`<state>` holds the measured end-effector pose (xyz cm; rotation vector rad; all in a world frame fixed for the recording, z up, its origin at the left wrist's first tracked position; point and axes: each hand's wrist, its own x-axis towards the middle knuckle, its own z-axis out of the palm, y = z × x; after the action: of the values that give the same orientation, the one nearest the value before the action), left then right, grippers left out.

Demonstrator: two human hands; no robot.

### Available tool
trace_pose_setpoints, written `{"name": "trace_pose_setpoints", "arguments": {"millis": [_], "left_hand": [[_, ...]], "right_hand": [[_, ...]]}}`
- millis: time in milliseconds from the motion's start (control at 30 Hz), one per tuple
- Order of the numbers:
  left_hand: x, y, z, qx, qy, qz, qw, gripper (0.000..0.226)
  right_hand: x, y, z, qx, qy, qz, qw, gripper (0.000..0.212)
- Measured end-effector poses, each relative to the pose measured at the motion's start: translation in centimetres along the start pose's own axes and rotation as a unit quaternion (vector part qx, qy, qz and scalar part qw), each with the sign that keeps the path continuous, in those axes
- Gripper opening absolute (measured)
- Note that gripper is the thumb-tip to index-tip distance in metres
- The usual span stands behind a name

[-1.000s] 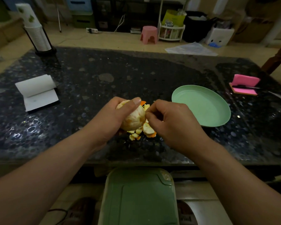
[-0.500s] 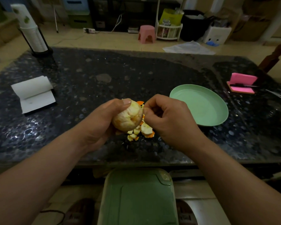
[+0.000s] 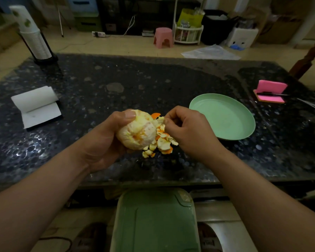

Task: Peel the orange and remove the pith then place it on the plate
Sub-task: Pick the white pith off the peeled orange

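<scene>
Dim light. Dark speckled stone bench (image 3: 153, 84) fills middle. Beyond it, tan tiled floor (image 3: 116, 46); pink stool (image 3: 163, 36) just beside white wire rack (image 3: 188, 34); black bin (image 3: 216, 26) next to rack; dark cabinet (image 3: 135, 13) at back; plastic sheet (image 3: 211, 52) on floor.

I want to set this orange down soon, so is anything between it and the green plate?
Only your own right hand, pinching pith, sits between the orange in your left hand and the green plate. The peel scraps lie on the table, short of the plate's rim.
</scene>
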<state>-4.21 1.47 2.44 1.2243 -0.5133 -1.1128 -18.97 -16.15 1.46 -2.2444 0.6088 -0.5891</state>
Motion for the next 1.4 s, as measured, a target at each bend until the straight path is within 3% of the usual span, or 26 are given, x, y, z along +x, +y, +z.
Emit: {"name": "trace_pose_setpoints", "arguments": {"millis": [100, 333, 433, 500, 567, 767, 933, 1000, 1133, 1267, 1400], "left_hand": [[0.1, 0.1, 0.1, -0.023, 0.012, -0.007, 1.0, 0.072], [0.8, -0.1, 1.1, -0.006, 0.059, -0.009, 0.998, 0.038], [0.9, -0.5, 1.8, 0.001, 0.079, -0.02, 0.997, 0.033], [0.9, -0.7, 2.0, 0.003, 0.093, -0.027, 0.995, 0.036], [1.0, -0.8, 2.1, -0.011, 0.099, -0.035, 0.994, 0.037], [0.6, -0.6, 2.7, -0.047, 0.081, -0.055, 0.994, 0.043], [0.7, -0.7, 2.9, -0.025, 0.089, -0.04, 0.995, 0.069], [0.7, -0.9, 2.9, -0.019, 0.091, -0.034, 0.995, 0.061], [0.7, -0.8, 2.5, -0.042, 0.096, -0.04, 0.994, 0.023], [0.4, -0.2, 2.3, -0.087, 0.091, -0.045, 0.991, 0.017], [0.1, 0.1, 2.5, -0.112, 0.089, -0.051, 0.988, 0.032]], "right_hand": [[0.4, 1.1, 0.3, -0.044, -0.005, 0.03, 0.999, 0.005], [0.3, 0.8, 0.7, -0.149, -0.043, -0.006, 0.988, 0.024], [-0.1, -0.4, -0.1, -0.022, -0.038, 0.021, 0.999, 0.02], [-0.5, -1.4, -0.5, 0.084, -0.069, 0.053, 0.993, 0.016], [-1.1, -2.0, -0.5, 0.098, -0.087, 0.056, 0.99, 0.014], [-1.4, -1.6, -0.3, 0.018, -0.043, 0.035, 0.998, 0.001], [-1.7, -1.7, 0.1, -0.092, -0.012, -0.023, 0.995, 0.011], [-1.7, -1.9, 0.3, -0.111, -0.005, -0.038, 0.993, 0.011], [-1.6, -1.8, 0.3, -0.073, -0.003, -0.025, 0.997, 0.01], [-1.1, -0.8, 0.5, -0.071, 0.003, -0.012, 0.997, 0.008], [-0.5, 0.2, 0.5, -0.072, -0.006, 0.014, 0.997, 0.006]]}}
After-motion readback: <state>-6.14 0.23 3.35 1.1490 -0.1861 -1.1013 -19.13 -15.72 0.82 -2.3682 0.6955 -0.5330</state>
